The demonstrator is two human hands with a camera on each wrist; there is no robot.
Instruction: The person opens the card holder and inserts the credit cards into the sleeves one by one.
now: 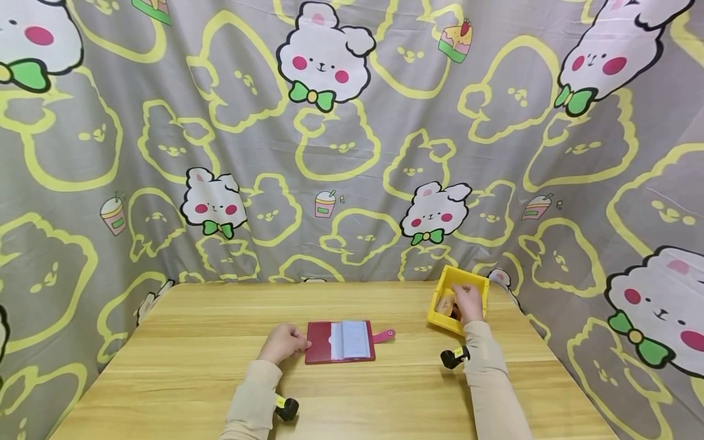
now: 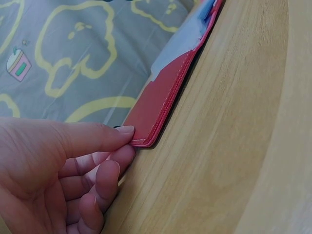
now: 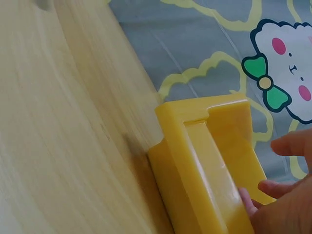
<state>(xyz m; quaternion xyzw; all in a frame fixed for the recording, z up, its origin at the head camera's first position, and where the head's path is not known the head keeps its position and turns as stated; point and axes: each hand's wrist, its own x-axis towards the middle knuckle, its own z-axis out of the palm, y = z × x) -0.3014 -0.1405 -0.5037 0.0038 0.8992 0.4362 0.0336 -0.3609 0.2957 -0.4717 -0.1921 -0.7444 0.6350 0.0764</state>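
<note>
A red card holder (image 1: pixel 319 343) lies spread on the table, its clear plastic sleeves (image 1: pixel 354 339) showing and a pink snap strap (image 1: pixel 385 335) sticking out to the right. At its left edge, my left hand (image 1: pixel 283 344) pinches the cover's corner between thumb and fingers, as the left wrist view shows close up. My right hand (image 1: pixel 469 300) reaches into a yellow bin (image 1: pixel 447 322) at the back right. Its visible fingers (image 3: pixel 292 143) are apart, with nothing seen between them. Tan and dark items (image 1: pixel 447 305) lie in the bin beside that hand; their kind is unclear.
The wooden table (image 1: pixel 363 403) ends at the back against a grey curtain (image 1: pixel 352 201) with cartoon bunnies. Black wrist cameras (image 1: pixel 287 408) are strapped to both sleeves. The bin stands near the table's back right corner, its walls rising around the right hand.
</note>
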